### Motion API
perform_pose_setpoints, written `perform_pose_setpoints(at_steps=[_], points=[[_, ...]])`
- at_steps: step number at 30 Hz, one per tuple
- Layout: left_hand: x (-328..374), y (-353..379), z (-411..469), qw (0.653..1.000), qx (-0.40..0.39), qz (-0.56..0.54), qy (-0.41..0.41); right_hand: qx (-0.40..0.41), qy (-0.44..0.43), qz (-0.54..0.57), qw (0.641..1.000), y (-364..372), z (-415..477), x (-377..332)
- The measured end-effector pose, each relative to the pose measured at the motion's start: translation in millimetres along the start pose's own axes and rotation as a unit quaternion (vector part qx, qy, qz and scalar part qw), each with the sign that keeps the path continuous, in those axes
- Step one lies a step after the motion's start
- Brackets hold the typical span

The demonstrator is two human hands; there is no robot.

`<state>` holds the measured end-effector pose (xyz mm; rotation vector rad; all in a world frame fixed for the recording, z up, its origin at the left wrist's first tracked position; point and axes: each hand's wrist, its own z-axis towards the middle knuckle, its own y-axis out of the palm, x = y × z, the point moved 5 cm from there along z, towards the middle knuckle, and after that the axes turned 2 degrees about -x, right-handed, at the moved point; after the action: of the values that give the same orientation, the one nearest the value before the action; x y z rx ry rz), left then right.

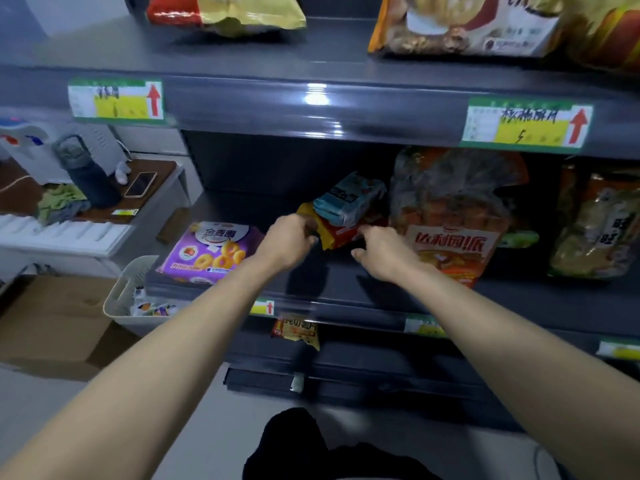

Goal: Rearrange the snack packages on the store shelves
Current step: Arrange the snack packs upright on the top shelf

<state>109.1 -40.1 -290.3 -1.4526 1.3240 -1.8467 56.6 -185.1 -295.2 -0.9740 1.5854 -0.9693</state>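
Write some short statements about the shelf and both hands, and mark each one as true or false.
1. The blue packet lies on top of the red packet. True.
2. The left hand holds one end of the red packet. True.
3. The purple packet lies to the right of the blue packet. False: it lies to the left.
4. The right hand holds the orange bag. False: it holds the red packet's other end.
5. The phone lies on the shelf. False: it lies on a side table.

small shop, dark shelves with green-and-yellow price tags, packaged snacks in rows
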Motion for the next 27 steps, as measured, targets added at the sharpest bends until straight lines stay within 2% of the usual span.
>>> perform_pose_setpoints(at_steps=[9, 15, 18, 22, 27], points=[[-32.3, 24.8, 67.1, 0.994, -0.085, 0.042, 0.048, 0.009, 0.065, -0.005, 0.998, 19.5, 55.0, 0.6], [-45.6, 26.5, 99.7, 0.995, -0.076, 0.021, 0.053, 0.026, 0.114, 0.025, 0.993, 24.8, 83.6, 3.8], [-44.7, 33.3, 112.4, 0.992, -0.104, 0.004, 0.069, 0.023, 0.112, 0.050, 0.992, 23.0, 89.7, 3.1], [-42.4, 38.5, 120.9, 0.991, -0.117, -0.040, 0.056, 0.029, 0.110, 0.130, 0.985, 20.8, 91.1, 0.1], [-39.7, 30.2, 114.6, 0.990, -0.083, -0.106, 0.043, 0.085, 0.136, 0.290, 0.943, 24.0, 96.0, 3.3]])
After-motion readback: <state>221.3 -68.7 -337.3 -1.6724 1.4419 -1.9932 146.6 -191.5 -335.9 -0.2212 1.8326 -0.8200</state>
